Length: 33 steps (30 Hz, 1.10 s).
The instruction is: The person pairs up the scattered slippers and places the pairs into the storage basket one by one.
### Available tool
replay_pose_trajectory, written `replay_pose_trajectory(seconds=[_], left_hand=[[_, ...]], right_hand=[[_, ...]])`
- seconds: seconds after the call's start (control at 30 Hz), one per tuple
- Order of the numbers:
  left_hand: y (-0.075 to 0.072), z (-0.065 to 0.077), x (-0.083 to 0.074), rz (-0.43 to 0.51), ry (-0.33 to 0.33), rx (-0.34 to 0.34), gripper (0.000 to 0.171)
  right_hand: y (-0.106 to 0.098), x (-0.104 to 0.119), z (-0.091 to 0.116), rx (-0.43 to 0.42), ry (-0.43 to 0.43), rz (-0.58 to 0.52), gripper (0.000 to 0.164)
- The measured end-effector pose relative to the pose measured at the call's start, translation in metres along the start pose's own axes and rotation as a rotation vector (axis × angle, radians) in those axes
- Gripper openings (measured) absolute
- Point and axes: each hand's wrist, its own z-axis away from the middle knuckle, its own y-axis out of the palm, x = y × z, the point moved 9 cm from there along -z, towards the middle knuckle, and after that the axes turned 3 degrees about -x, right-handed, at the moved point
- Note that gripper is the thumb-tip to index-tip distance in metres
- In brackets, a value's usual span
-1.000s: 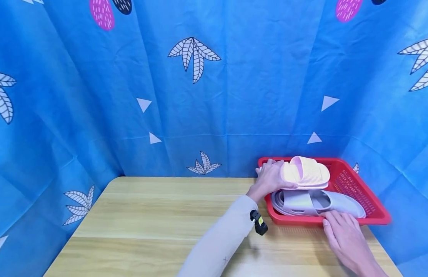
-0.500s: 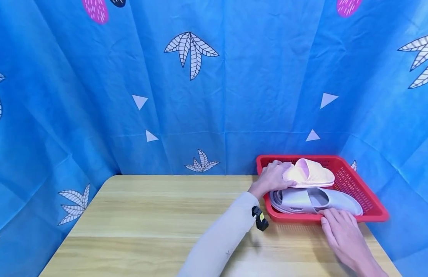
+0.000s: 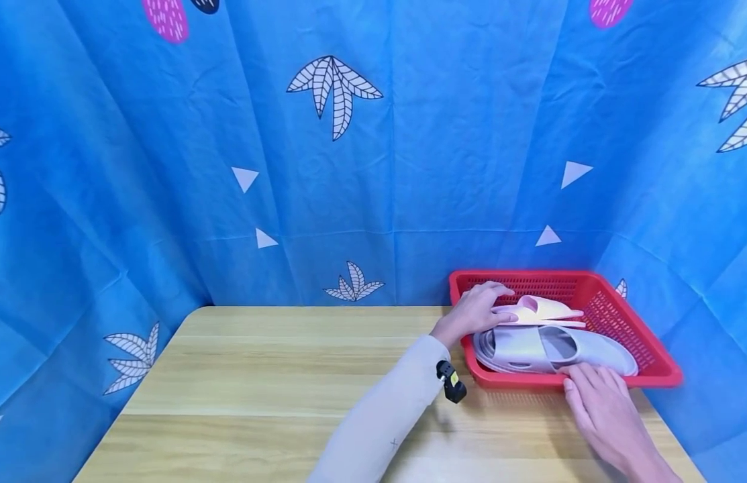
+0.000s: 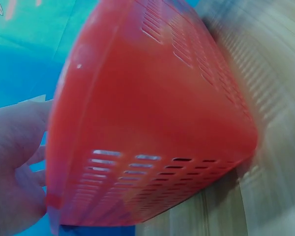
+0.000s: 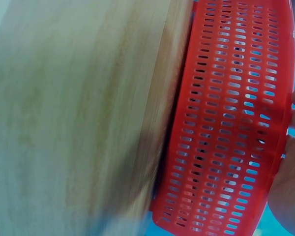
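In the head view, a red plastic basket (image 3: 657, 355) stands at the table's right end. Inside it, a pair of pale pink slippers (image 3: 545, 310) lies at the back, behind a pair of light grey slippers (image 3: 596, 349). My left hand (image 3: 472, 310) reaches over the left rim and holds the pink slippers by their left end, thumb along the near side and index finger raised above; its other fingers are partly hidden. My right hand (image 3: 603, 409) grips the basket's front rim, fingers over the edge. Both wrist views mostly show slotted basket walls.
The pale wooden table (image 3: 258, 382) extends to the left of the basket. A blue patterned curtain (image 3: 409, 168) hangs behind the table and along both sides. A small black device (image 3: 450, 382) is strapped at the left wrist over the light sleeve.
The pink slippers have moved slightly right and tipped flatter and lower in the basket. My left index finger has lifted above them. The right hand stays at the front rim.
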Motion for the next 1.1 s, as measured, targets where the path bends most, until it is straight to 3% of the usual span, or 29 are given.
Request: replay_pose_trajectory(seconds=[0.2, 0.47, 0.83, 1.1], left_hand=[[-0.009, 0.007, -0.001, -0.007, 0.011, -0.01, 0.055], [-0.024, 0.019, 0.004, -0.029, 0.04, -0.08, 0.049], [-0.041, 0.047, 0.014, -0.036, 0.038, -0.16, 0.045], [-0.041, 0.07, 0.019, -0.019, 0.016, -0.202, 0.046]], right_hand=[[0.003, -0.005, -0.001, -0.005, -0.008, -0.003, 0.017], [0.004, -0.01, -0.01, -0.017, -0.031, -0.02, 0.017], [0.01, -0.023, -0.018, -0.002, -0.027, -0.009, 0.014], [0.004, -0.033, -0.012, -0.004, 0.006, -0.008, 0.016]])
